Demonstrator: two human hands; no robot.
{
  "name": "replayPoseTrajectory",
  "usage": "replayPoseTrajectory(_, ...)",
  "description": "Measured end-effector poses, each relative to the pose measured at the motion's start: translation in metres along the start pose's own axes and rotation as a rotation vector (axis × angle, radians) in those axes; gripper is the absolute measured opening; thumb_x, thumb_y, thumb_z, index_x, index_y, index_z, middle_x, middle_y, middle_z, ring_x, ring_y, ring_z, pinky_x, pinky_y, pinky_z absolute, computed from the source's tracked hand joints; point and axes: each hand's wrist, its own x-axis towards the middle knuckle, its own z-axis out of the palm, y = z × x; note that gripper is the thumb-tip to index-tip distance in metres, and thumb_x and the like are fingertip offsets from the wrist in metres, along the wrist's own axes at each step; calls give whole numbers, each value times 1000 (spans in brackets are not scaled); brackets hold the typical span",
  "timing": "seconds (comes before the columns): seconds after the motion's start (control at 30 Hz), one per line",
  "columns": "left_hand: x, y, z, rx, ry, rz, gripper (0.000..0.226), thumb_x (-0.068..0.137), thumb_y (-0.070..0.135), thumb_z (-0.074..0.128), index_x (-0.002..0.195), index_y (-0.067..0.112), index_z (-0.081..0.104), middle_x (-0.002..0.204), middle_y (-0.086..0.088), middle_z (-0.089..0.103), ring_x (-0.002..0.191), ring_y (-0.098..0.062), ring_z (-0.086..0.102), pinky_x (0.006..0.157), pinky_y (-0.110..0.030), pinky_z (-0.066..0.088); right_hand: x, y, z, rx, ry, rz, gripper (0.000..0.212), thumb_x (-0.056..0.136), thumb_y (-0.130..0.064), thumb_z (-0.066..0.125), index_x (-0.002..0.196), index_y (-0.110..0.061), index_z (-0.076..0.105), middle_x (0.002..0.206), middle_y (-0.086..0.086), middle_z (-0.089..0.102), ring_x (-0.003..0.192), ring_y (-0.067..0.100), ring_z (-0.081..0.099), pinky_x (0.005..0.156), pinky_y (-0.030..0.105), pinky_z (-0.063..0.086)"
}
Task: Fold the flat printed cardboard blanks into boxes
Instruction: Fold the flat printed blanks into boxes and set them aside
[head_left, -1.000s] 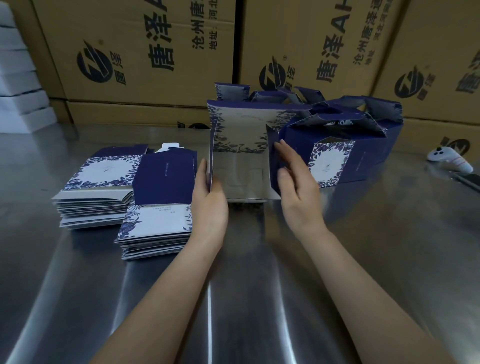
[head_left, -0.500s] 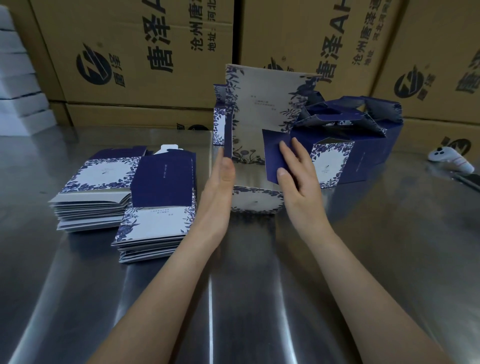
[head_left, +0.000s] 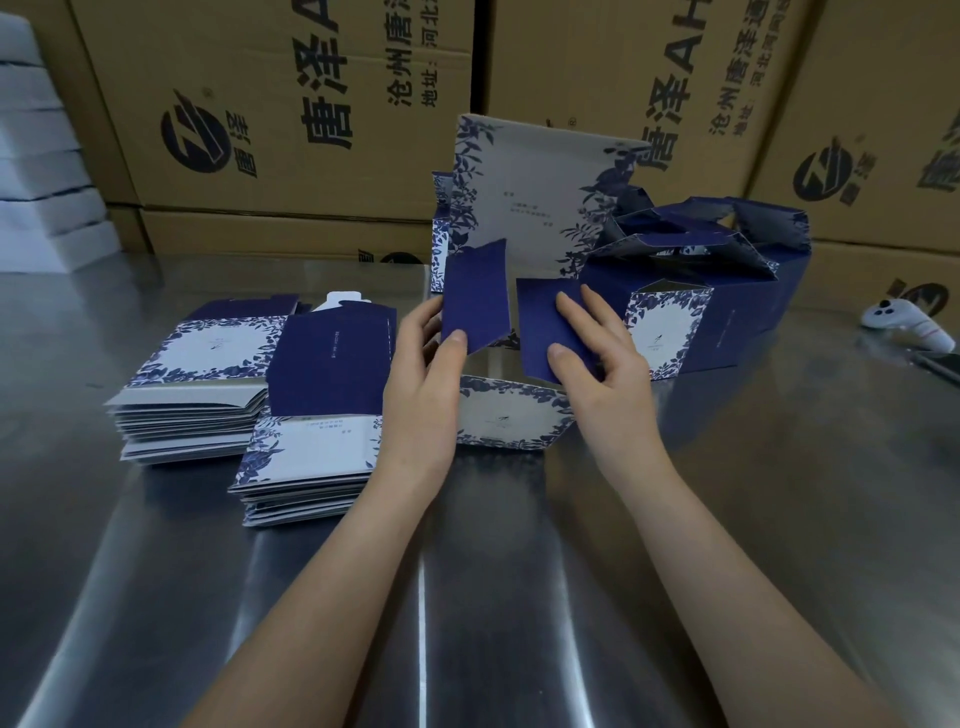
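Head: two blank stacks, one half-folded box

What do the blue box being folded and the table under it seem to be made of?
Box being folded: looks like thin printed cardboard, matte; it holds sharp creases and stands upright. Table: probably stainless steel, brushed; it shows streaky grey reflections of light.

On the box, left hand pinches left flap, right hand presses right flap
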Motion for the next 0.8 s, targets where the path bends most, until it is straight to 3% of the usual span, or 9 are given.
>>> replayPoseTrajectory(0.1,0,1,-1,15,14,26,34,100,14,48,132,26,50,124,5,60,115,-11,59,97,-30,50,-1,-3,0,13,9,7,45,93,-9,60,134,-25,56,140,-24,37,139,2,32,113,41,35)
replayPoseTrajectory(0.23,-2,1,-2,65,18,36,47,91,19,52,136,32,49,122,6,60,110,-7,61,87,-17,50,0,-4,-2,1,20,10,48,91,-4,59,134,-25,56,139,-25,39,139,3,32,113,41,35)
replayPoseTrajectory(0.37,-3,1,-2,153,24,48,56,87,17,50,140,36,50,116,17,60,96,7,58,78,-9,45,-1,-4,-3,17,16,17,52,88,0,59,134,-27,56,141,-20,42,139,5,32,103,23,43)
replayPoseTrajectory(0.43,-4,1,-2,202,31,41,61,80,22,48,138,38,52,98,9,61,79,1,54,74,-16,46,-2,-5,-3,42,21,30,55,88,2,58,134,-28,55,142,-18,44,138,3,35,101,20,44)
replayPoseTrajectory(0.5,-4,3,-2,254,35,20,62,76,27,46,136,40,54,87,-7,52,72,-5,46,77,-26,45,-2,-5,-3,80,27,60,59,88,3,56,137,-29,53,141,-11,49,126,2,48,98,24,48)
replayPoseTrajectory(0.53,-5,4,-2,275,38,16,63,75,28,45,135,41,55,92,-12,51,71,-9,45,77,-28,44,-2,-5,-2,100,34,78,61,88,3,55,138,-30,51,137,-6,52,110,1,57,89,22,52)
replayPoseTrajectory(0.63,-7,4,-1,321,56,24,63,74,27,44,134,38,57,113,-16,57,95,-31,54,83,-36,49,-2,-7,-1,107,61,111,66,87,7,51,141,-31,48,125,-1,57,64,1,53,62,12,48)
replayPoseTrajectory(0.7,-6,4,-1,345,73,34,61,74,27,44,132,37,59,116,-18,58,100,-33,55,78,-31,48,-2,-8,0,122,78,121,68,86,10,48,142,-29,48,122,-8,56,60,-6,52,61,7,45)
replayPoseTrajectory(0.8,-5,2,-3,362,100,59,56,74,27,46,127,37,63,111,-16,62,70,-15,49,70,-22,41,-2,-11,-1,149,74,145,69,85,11,46,141,-29,49,126,-16,53,67,-14,54,64,4,45)
